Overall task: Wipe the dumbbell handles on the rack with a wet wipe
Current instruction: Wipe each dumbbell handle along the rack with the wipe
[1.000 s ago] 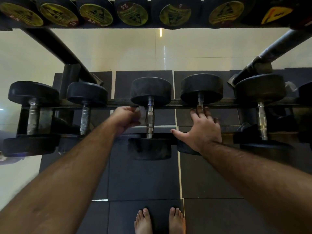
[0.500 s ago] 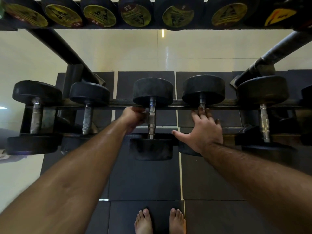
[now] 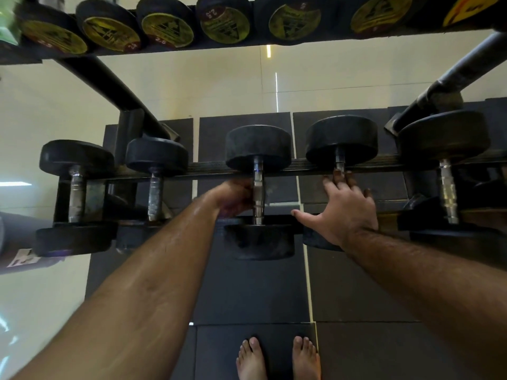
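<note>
Several black dumbbells with steel handles lie across the lower rack rail (image 3: 301,167). My left hand (image 3: 236,197) curls against the left side of the middle dumbbell's handle (image 3: 258,187), its fingers reaching round the steel. The wet wipe (image 3: 268,193) shows only as a faint pale patch just right of that handle; the rest is hidden in my fist. My right hand (image 3: 344,209) lies flat with straight fingers over the handle of the neighbouring dumbbell (image 3: 341,141) to the right, thumb spread toward the middle dumbbell.
An upper shelf carries a row of dumbbells with yellow end labels (image 3: 167,30). Slanted black frame tubes (image 3: 109,86) run down at both sides. More dumbbells (image 3: 448,187) sit left and right. My bare feet (image 3: 278,357) stand on dark rubber mats.
My left hand has pressed closer onto the middle handle, and the white wipe seen beside it earlier is now mostly hidden. My right hand has stayed in place.
</note>
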Demonstrator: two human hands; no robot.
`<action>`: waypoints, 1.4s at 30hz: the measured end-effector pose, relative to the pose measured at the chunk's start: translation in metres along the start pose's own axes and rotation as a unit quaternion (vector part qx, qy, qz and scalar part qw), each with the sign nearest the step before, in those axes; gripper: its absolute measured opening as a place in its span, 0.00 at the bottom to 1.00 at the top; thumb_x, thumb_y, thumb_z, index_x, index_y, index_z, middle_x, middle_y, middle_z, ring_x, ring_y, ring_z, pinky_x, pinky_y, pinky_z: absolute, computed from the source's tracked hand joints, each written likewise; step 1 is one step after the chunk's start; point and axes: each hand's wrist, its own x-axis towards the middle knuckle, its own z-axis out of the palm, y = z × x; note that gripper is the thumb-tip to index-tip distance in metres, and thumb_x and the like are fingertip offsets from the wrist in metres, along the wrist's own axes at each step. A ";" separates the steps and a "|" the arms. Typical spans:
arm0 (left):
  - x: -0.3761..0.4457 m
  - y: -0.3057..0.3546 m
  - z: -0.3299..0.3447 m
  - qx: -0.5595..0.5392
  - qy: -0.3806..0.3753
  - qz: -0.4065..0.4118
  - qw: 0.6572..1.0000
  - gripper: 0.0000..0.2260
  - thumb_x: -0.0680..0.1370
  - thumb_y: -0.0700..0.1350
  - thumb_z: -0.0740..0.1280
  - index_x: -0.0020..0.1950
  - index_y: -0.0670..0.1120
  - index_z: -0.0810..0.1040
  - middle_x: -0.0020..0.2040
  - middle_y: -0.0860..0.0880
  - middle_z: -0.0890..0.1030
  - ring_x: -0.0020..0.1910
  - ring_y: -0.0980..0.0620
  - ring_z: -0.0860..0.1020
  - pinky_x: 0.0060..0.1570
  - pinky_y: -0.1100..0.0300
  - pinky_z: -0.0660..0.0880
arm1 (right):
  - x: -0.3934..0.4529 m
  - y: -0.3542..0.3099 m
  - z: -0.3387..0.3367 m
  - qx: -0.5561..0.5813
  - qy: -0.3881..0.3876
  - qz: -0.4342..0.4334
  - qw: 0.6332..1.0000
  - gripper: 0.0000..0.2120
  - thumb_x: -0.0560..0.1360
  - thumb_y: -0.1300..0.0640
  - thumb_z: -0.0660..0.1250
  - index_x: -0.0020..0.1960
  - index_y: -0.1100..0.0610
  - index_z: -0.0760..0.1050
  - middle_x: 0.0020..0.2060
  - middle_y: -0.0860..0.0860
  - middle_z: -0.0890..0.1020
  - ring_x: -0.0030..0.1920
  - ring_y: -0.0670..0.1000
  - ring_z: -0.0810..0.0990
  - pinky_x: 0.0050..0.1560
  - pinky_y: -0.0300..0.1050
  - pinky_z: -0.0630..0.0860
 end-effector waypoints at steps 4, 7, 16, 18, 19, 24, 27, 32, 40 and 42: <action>-0.017 -0.003 -0.034 0.105 -0.059 -0.086 0.989 0.14 0.80 0.25 0.58 0.50 0.38 0.81 0.42 0.41 0.84 0.37 0.51 0.84 0.37 0.62 0.82 | 0.001 0.001 0.002 -0.001 0.006 0.000 1.000 0.59 0.63 0.12 0.53 0.79 0.52 0.70 0.75 0.54 0.76 0.72 0.59 0.76 0.73 0.65 0.72; -0.008 0.004 -0.026 0.070 0.080 0.021 0.994 0.13 0.80 0.23 0.61 0.53 0.37 0.80 0.42 0.44 0.83 0.35 0.56 0.84 0.35 0.66 0.81 | 0.002 -0.001 0.002 0.000 0.002 0.003 1.000 0.59 0.62 0.12 0.55 0.79 0.51 0.70 0.74 0.54 0.77 0.70 0.59 0.76 0.70 0.63 0.74; -0.036 0.019 -0.032 0.222 -0.027 -0.114 0.968 0.18 0.77 0.21 0.59 0.50 0.38 0.85 0.46 0.40 0.86 0.43 0.49 0.86 0.43 0.60 0.84 | 0.003 0.002 0.002 0.010 0.000 0.008 1.000 0.59 0.61 0.12 0.55 0.78 0.51 0.70 0.75 0.54 0.76 0.72 0.59 0.75 0.72 0.64 0.72; -0.048 0.035 -0.031 0.250 -0.012 -0.099 0.963 0.17 0.77 0.22 0.61 0.54 0.37 0.84 0.49 0.38 0.86 0.47 0.46 0.86 0.49 0.56 0.84 | 0.002 0.002 0.002 0.009 0.001 0.001 1.000 0.59 0.62 0.12 0.56 0.78 0.51 0.70 0.75 0.54 0.76 0.71 0.60 0.75 0.72 0.64 0.73; -0.054 0.044 -0.024 0.245 0.004 -0.079 0.966 0.17 0.77 0.22 0.62 0.55 0.37 0.84 0.50 0.38 0.87 0.48 0.46 0.86 0.49 0.55 0.84 | 0.002 0.002 0.001 0.008 -0.001 -0.004 1.000 0.59 0.62 0.12 0.56 0.78 0.51 0.70 0.75 0.54 0.76 0.71 0.60 0.75 0.71 0.64 0.73; -0.077 0.066 0.025 0.075 0.080 0.078 0.991 0.16 0.79 0.23 0.59 0.55 0.37 0.82 0.50 0.39 0.86 0.47 0.45 0.86 0.46 0.55 0.84 | -0.001 0.005 -0.001 0.025 -0.007 -0.016 1.000 0.59 0.62 0.12 0.57 0.79 0.51 0.69 0.73 0.54 0.77 0.70 0.59 0.76 0.70 0.63 0.74; -0.079 0.058 0.048 -0.014 0.142 0.131 0.981 0.21 0.75 0.24 0.59 0.61 0.38 0.82 0.57 0.40 0.86 0.57 0.41 0.85 0.52 0.52 0.83 | -0.002 0.012 -0.002 0.066 -0.010 -0.030 0.997 0.60 0.62 0.11 0.54 0.80 0.51 0.68 0.74 0.54 0.76 0.71 0.59 0.76 0.68 0.60 0.76; -0.075 0.045 0.106 -0.098 0.171 0.141 0.970 0.24 0.77 0.25 0.57 0.67 0.41 0.81 0.62 0.42 0.85 0.64 0.41 0.82 0.47 0.57 0.82 | -0.008 0.051 -0.008 0.210 -0.063 -0.117 0.969 0.54 0.69 0.15 0.48 0.84 0.48 0.63 0.83 0.53 0.65 0.80 0.58 0.67 0.75 0.58 0.70; -0.040 0.037 0.189 -0.133 0.136 0.120 0.974 0.16 0.69 0.34 0.69 0.56 0.32 0.78 0.58 0.37 0.79 0.58 0.36 0.77 0.52 0.57 0.82 | 0.016 0.216 -0.013 -0.030 -0.017 -0.069 0.997 0.54 0.73 0.19 0.40 0.85 0.55 0.61 0.85 0.58 0.60 0.85 0.60 0.57 0.83 0.64 0.55; -0.030 0.038 0.214 -0.068 0.178 0.139 0.972 0.06 0.78 0.33 0.70 0.55 0.34 0.80 0.47 0.39 0.82 0.47 0.44 0.80 0.46 0.58 0.83 | 0.021 0.243 -0.014 -0.048 -0.054 -0.055 0.996 0.56 0.72 0.16 0.42 0.86 0.53 0.56 0.86 0.57 0.55 0.85 0.60 0.56 0.82 0.63 0.58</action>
